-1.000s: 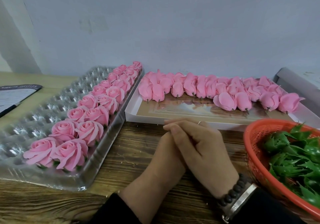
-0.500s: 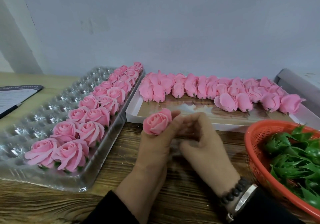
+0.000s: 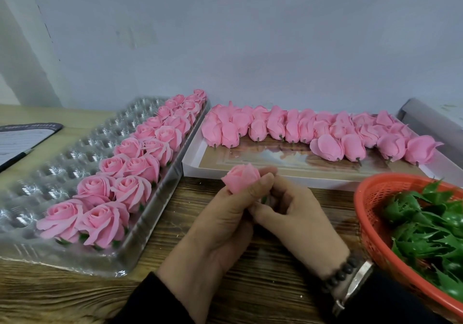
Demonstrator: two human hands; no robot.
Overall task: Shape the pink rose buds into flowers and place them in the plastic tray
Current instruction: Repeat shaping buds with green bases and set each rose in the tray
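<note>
Left hand (image 3: 215, 226) fingers (image 3: 260, 186) curled round one pink bud (image 3: 241, 177), raised above the surface (image 3: 250, 283); right hand (image 3: 298, 221) fingers pinching at its base, where a second ago clasped with nothing showing. Judged: shaping just begun, petals unspread. Plastic tray (image 3: 45, 171) at left: two right-hand rows filled with shaped flowers (image 3: 130, 166), remaining cups vacant. White tray (image 3: 263, 173) behind: unshaped buds (image 3: 313, 131) in rows. Orange basket (image 3: 370, 198) at right: green leaf pieces (image 3: 426, 228).
</note>
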